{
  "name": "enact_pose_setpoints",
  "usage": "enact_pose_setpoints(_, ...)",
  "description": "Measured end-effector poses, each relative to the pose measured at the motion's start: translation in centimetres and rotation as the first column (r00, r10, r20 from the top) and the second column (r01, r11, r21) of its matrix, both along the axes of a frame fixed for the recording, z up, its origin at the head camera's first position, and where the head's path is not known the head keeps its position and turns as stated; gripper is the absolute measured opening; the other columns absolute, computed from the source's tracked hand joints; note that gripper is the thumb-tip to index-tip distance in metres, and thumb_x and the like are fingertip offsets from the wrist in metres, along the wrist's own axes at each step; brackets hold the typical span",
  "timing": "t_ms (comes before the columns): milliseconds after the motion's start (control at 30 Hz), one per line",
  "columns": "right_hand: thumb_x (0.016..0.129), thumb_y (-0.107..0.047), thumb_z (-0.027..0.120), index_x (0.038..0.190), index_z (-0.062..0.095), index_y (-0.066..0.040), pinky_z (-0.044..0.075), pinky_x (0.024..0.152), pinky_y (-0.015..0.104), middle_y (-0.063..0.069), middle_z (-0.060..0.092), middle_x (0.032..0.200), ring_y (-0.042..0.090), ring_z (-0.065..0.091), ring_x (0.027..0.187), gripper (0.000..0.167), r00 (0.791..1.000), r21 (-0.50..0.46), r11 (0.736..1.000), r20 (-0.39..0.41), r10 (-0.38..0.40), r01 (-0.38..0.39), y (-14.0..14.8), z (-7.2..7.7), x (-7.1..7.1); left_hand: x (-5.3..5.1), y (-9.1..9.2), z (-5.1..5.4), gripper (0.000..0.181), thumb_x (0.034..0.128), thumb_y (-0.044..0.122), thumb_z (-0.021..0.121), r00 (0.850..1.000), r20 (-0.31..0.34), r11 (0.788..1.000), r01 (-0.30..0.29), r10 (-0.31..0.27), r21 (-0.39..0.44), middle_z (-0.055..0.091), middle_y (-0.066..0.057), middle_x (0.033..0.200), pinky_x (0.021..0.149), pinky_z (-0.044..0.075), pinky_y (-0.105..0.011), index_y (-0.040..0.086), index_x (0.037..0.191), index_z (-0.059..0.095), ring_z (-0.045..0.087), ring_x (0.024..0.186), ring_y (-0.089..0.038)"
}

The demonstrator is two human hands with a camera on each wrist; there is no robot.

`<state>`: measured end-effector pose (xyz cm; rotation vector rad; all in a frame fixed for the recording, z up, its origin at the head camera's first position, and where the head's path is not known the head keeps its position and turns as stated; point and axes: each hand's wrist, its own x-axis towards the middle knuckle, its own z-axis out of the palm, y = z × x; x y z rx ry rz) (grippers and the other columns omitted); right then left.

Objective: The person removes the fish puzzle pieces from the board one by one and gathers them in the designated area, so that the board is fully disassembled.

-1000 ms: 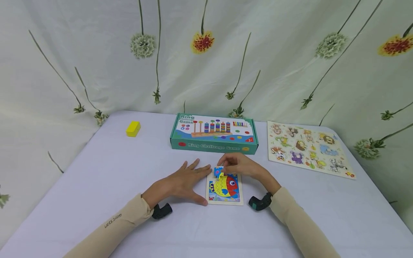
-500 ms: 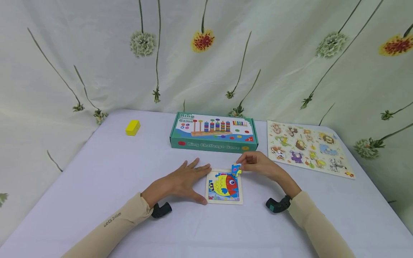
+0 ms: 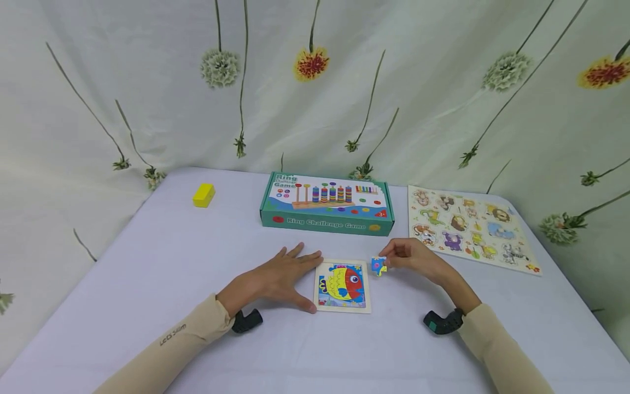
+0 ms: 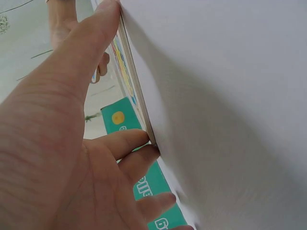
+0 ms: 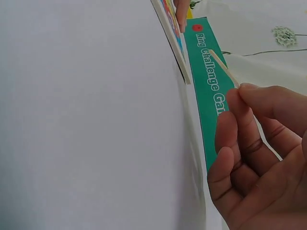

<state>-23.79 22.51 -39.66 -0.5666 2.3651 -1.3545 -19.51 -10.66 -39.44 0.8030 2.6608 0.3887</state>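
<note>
A small square board with a fish picture (image 3: 343, 285) lies flat on the white table. The left hand (image 3: 278, 279) rests at its left side with fingers spread; in the left wrist view the thumb and fingertips of that hand (image 4: 96, 124) touch the board's edge. To the right of the board, the right hand (image 3: 418, 260) pinches a blue and yellow puzzle piece (image 3: 378, 265) between thumb and finger. In the right wrist view the piece (image 5: 223, 67) is seen edge-on, held up by the right hand's fingertips (image 5: 259, 143).
Behind the board stands a green Ring Challenge Game box (image 3: 327, 205). A larger board with animal pictures (image 3: 467, 227) lies at the back right, and a yellow block (image 3: 204, 195) at the back left. A floral curtain (image 3: 428, 82) hangs behind the table.
The right hand has moved right with the pinched piece, from above the fish board's top edge to beside its upper right corner. The left hand has stayed in place.
</note>
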Motion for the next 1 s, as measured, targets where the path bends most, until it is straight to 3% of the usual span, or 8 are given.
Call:
enact_pose_setpoints(367, 0.091, -0.011, 0.064, 0.105, 0.067, 0.001, 0.048, 0.071, 0.024, 0.011, 0.067, 0.093, 0.018, 0.056, 0.082, 0.019, 1.0, 0.042, 0.999, -0.013, -0.024, 0.025, 0.81, -0.5, 0.36, -0.08, -0.15, 0.06, 0.103, 0.0675, 0.061, 0.076, 1.0, 0.013, 1.0, 0.0, 0.0, 0.023, 0.023, 0.006, 0.158, 0.117, 0.002, -0.055, 0.023, 0.151, 0.031, 0.001, 0.148, -0.03)
enact_pose_setpoints(700, 0.091, -0.012, 0.065, 0.105, 0.07, 0.0, 0.05, 0.076, 0.022, 0.012, 0.07, 0.1, 0.02, 0.059, 0.089, 0.019, 0.999, 0.054, 0.998, -0.04, -0.007, 0.009, 0.98, -0.72, 0.41, -0.09, -0.11, 0.1, 0.103, 0.0678, 0.061, 0.076, 1.0, 0.011, 1.0, 0.005, -0.005, 0.022, 0.023, 0.006, 0.158, 0.117, 0.003, -0.056, 0.022, 0.151, 0.031, 0.003, 0.148, -0.03)
enact_pose_setpoints(1000, 0.09, -0.011, 0.066, 0.103, 0.072, -0.003, 0.047, 0.073, 0.022, 0.009, 0.07, 0.096, 0.022, 0.055, 0.086, 0.017, 0.997, 0.091, 0.996, -0.08, -0.01, 0.017, 0.61, -0.82, 0.58, -0.03, -0.07, 0.21, 0.102, 0.068, 0.059, 0.077, 1.0, 0.017, 1.0, 0.0, 0.0, 0.021, 0.023, 0.006, 0.158, 0.116, 0.003, -0.057, 0.022, 0.151, 0.031, 0.002, 0.148, -0.031)
